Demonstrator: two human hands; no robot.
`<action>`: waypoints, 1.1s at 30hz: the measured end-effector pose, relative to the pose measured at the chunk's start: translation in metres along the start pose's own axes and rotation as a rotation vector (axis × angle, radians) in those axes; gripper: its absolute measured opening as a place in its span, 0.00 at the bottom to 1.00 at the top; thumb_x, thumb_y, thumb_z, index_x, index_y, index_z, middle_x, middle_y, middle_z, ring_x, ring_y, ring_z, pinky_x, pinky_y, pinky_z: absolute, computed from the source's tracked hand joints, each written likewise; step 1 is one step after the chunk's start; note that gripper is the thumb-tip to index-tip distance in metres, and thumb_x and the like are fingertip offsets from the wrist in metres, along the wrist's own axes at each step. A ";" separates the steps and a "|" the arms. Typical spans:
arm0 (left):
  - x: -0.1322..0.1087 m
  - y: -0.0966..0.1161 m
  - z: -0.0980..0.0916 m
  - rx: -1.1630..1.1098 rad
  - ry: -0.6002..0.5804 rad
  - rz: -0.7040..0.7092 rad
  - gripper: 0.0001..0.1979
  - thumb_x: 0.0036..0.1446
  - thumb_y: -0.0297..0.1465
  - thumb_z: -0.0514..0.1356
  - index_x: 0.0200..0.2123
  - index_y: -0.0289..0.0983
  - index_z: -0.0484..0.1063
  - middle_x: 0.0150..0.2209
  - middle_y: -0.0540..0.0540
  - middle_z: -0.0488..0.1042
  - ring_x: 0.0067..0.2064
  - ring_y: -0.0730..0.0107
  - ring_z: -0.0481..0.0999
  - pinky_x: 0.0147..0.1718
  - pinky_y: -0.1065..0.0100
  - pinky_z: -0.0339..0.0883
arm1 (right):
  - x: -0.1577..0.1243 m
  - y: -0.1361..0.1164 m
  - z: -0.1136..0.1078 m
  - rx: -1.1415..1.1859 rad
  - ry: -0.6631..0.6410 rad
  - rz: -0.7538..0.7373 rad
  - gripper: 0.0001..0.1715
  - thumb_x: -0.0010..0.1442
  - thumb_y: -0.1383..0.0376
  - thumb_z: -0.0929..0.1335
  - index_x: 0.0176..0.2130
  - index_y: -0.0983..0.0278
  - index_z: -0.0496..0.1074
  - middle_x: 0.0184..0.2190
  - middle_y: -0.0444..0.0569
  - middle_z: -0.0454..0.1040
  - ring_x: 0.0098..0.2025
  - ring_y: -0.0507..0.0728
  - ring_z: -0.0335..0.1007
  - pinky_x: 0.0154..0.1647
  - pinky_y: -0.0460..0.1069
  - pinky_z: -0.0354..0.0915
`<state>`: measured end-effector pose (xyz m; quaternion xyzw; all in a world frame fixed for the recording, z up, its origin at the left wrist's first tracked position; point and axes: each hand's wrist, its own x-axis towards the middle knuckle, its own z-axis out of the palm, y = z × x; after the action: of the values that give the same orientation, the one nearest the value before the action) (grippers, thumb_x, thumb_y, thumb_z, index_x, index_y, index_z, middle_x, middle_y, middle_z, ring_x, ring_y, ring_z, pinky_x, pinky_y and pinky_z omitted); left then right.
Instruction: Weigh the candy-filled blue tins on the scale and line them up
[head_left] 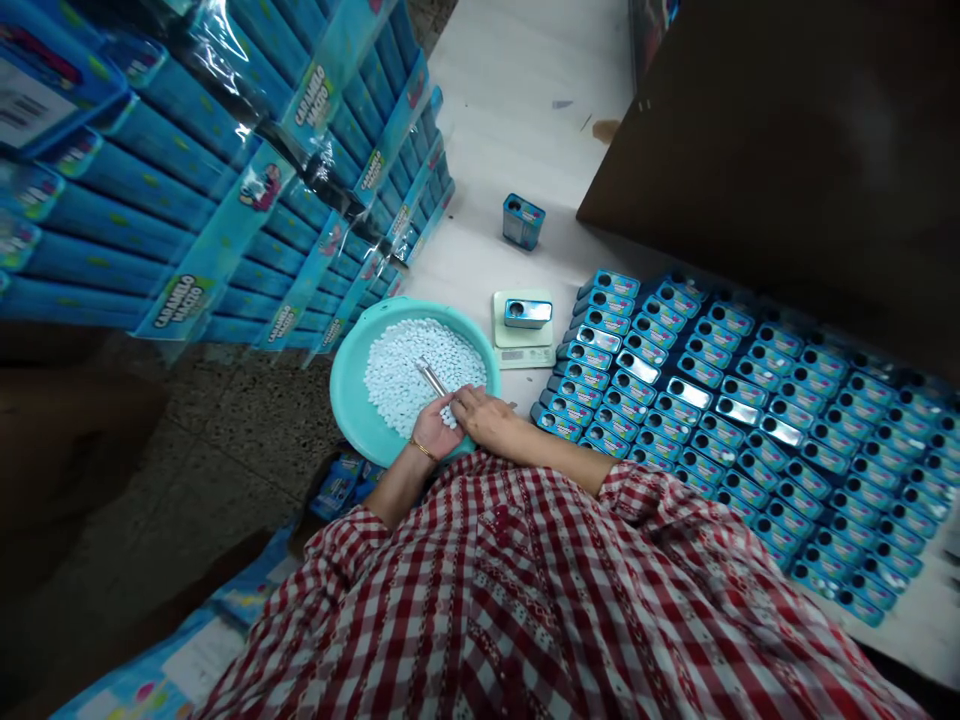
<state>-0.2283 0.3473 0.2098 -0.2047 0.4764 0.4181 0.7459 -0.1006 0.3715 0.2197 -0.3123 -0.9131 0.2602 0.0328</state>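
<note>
Left hand [437, 430] and right hand [484, 417] lie together, grips indiscernible, beside small white pellets [401, 375], which could spill if the round turquoise plastic bowl [351, 395] tipped.

Clearest thing I could read was "CARAMELO" on the light blue bands [184, 300] across those stacked blue packs [112, 245], with a second word like "MACIZO" under it, one letter iffy. One pack had a barcode label [22, 110]. Printing on the tins [562, 411] was too tiny, same for the scale [527, 346].
</note>
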 end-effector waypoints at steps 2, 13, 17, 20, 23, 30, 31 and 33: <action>0.002 0.000 0.007 -0.023 0.010 0.014 0.18 0.60 0.27 0.47 0.48 0.28 0.69 0.38 0.40 0.77 0.41 0.67 0.77 0.44 0.67 0.69 | 0.003 0.004 -0.007 -0.003 -0.022 0.021 0.13 0.61 0.71 0.58 0.41 0.63 0.68 0.42 0.54 0.69 0.43 0.58 0.64 0.38 0.50 0.63; 0.026 0.011 0.051 -0.100 -0.048 0.091 0.12 0.58 0.23 0.48 0.35 0.30 0.71 0.23 0.47 0.73 0.27 0.72 0.74 0.33 0.70 0.69 | 0.013 0.056 -0.045 0.238 0.089 0.075 0.12 0.56 0.71 0.62 0.42 0.65 0.69 0.41 0.51 0.68 0.42 0.54 0.64 0.43 0.48 0.62; 0.029 0.014 0.055 -0.054 -0.172 0.090 0.13 0.58 0.25 0.47 0.36 0.29 0.71 0.34 0.39 0.77 0.40 0.63 0.77 0.42 0.62 0.70 | 0.019 0.095 -0.066 0.178 0.240 0.188 0.14 0.55 0.70 0.63 0.42 0.65 0.70 0.40 0.53 0.68 0.41 0.55 0.64 0.43 0.48 0.62; 0.029 0.016 0.053 -0.054 -0.175 0.093 0.13 0.56 0.25 0.49 0.38 0.29 0.71 0.39 0.37 0.76 0.48 0.59 0.74 0.47 0.59 0.68 | 0.026 0.119 -0.079 0.027 0.221 0.271 0.14 0.55 0.70 0.63 0.42 0.65 0.71 0.41 0.54 0.68 0.41 0.57 0.65 0.41 0.49 0.62; 0.028 0.015 0.049 -0.070 -0.168 0.090 0.12 0.56 0.25 0.50 0.37 0.29 0.72 0.39 0.36 0.76 0.49 0.58 0.74 0.48 0.59 0.67 | 0.032 0.128 -0.086 -0.088 0.141 0.285 0.14 0.56 0.70 0.62 0.41 0.65 0.72 0.41 0.55 0.69 0.41 0.58 0.65 0.40 0.49 0.62; 0.025 0.016 0.033 -0.109 -0.124 0.094 0.13 0.56 0.25 0.50 0.40 0.29 0.71 0.40 0.36 0.76 0.49 0.58 0.74 0.47 0.58 0.69 | 0.025 0.131 -0.088 0.040 0.292 0.251 0.18 0.59 0.70 0.59 0.44 0.62 0.72 0.43 0.52 0.72 0.45 0.56 0.68 0.44 0.50 0.63; 0.024 0.017 0.029 -0.116 -0.118 0.096 0.14 0.56 0.25 0.50 0.41 0.30 0.71 0.40 0.36 0.76 0.49 0.58 0.74 0.46 0.58 0.70 | 0.021 0.132 -0.088 0.073 0.368 0.270 0.18 0.59 0.70 0.59 0.44 0.62 0.72 0.43 0.52 0.72 0.45 0.56 0.68 0.45 0.50 0.64; 0.023 0.019 0.020 -0.130 -0.102 0.108 0.14 0.56 0.24 0.49 0.42 0.30 0.71 0.40 0.36 0.76 0.47 0.59 0.75 0.45 0.59 0.71 | 0.011 0.134 -0.087 0.128 0.522 0.319 0.16 0.59 0.68 0.59 0.42 0.61 0.73 0.41 0.51 0.73 0.44 0.56 0.69 0.45 0.51 0.64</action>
<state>-0.2288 0.3823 0.2010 -0.2051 0.4199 0.4977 0.7307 -0.0155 0.5074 0.2272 -0.5052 -0.7951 0.2300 0.2443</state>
